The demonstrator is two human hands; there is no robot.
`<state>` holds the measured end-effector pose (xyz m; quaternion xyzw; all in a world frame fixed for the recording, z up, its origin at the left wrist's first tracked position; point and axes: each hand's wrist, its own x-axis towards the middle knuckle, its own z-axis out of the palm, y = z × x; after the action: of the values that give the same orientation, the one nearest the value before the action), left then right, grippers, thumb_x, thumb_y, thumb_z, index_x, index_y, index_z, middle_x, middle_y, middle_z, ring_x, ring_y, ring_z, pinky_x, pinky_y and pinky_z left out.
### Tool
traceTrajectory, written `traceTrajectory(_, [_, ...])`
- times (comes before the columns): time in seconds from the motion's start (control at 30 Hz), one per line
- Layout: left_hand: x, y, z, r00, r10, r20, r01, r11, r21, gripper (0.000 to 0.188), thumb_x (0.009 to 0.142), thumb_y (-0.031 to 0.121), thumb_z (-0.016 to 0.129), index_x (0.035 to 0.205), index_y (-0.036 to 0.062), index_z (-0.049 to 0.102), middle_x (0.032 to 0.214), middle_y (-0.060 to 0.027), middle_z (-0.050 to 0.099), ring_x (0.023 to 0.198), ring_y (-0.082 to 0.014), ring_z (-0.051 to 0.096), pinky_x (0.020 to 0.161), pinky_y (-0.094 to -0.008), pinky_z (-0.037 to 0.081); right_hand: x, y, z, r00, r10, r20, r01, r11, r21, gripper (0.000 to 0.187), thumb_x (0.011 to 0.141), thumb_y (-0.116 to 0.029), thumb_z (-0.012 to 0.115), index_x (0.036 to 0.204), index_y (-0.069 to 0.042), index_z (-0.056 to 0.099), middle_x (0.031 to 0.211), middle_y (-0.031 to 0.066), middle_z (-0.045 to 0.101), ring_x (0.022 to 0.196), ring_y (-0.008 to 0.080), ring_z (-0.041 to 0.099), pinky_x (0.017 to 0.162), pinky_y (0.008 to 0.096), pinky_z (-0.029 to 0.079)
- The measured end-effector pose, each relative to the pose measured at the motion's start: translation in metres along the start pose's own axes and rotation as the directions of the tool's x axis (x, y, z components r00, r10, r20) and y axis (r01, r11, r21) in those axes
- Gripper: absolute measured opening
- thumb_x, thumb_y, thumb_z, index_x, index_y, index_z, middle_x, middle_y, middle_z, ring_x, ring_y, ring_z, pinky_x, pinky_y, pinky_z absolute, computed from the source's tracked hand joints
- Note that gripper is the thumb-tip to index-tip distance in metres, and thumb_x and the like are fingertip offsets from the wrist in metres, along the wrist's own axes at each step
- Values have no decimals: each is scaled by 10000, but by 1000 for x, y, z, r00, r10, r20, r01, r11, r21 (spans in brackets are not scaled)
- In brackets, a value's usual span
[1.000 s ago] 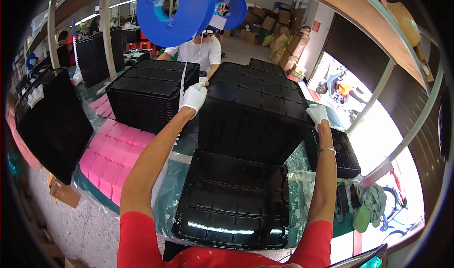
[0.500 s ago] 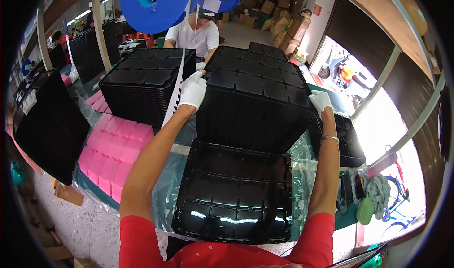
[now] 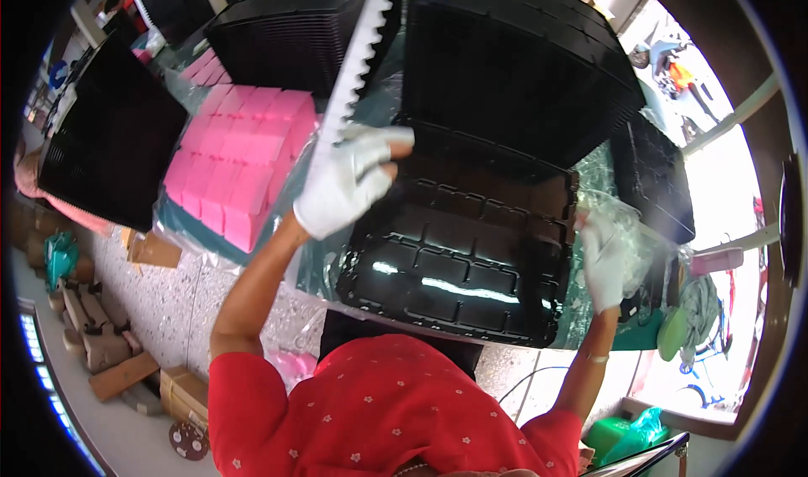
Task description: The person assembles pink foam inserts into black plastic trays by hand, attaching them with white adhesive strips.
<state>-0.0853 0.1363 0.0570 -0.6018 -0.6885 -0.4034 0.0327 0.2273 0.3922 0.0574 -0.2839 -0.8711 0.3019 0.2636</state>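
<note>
At bench centre, a tall stack of black trays (image 3: 522, 64) stands behind a single tray (image 3: 463, 266) lying flat at the near edge, pink foam blocks (image 3: 240, 161) to the left. Left hand (image 3: 349, 182), gloved, is closed on a white toothed strip (image 3: 358, 60) by the stack's left side. Right hand (image 3: 602, 262) grips clear film (image 3: 627, 224) at the tray's right edge; keeping both sides level should prevent snagging.

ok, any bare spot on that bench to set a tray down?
Hardly. Only the open black tray between the left hand and right hand has a bare top. Left of it lie pink blocks; behind, black tray stacks; clear plastic film crowds the right. Speckled floor at lower left is free.
</note>
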Motion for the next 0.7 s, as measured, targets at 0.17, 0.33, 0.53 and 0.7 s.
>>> traceTrajectory(0.17, [-85,8,-6,864,-473,-171,360,819,-446,365,947,236,576,1225,2,612,979,-92,693,858,-140,645,816,-280,505,-69,-22,40,979,-131,158,117,989,93,156,859,-56,593,993,15,631,1006,148,658,894,276,654,808,327,514])
traceTrajectory(0.33, [-86,-47,-7,763,-455,-460,481,874,-66,490,908,293,610,1268,-34,555,912,-115,686,842,-167,660,803,-266,506,-85,-69,77,944,-287,164,249,944,217,165,885,-69,572,1001,27,642,1025,144,674,860,246,676,797,305,529])
traceTrajectory(0.53, [-84,-51,18,649,-742,170,753,594,-284,446,908,264,611,1175,-94,601,984,-157,703,804,-182,692,783,-259,517,-97,-118,142,966,-164,199,64,899,433,229,864,-36,623,1086,10,650,1030,127,662,864,198,683,791,282,535])
traceTrajectory(0.7, [-96,28,24,768,-605,209,522,403,-752,332,919,153,504,1125,-55,661,1048,-109,696,978,-154,650,870,-270,494,-92,-131,175,989,-89,118,18,867,498,301,778,-52,741,1057,4,645,966,103,658,759,157,638,691,268,524])
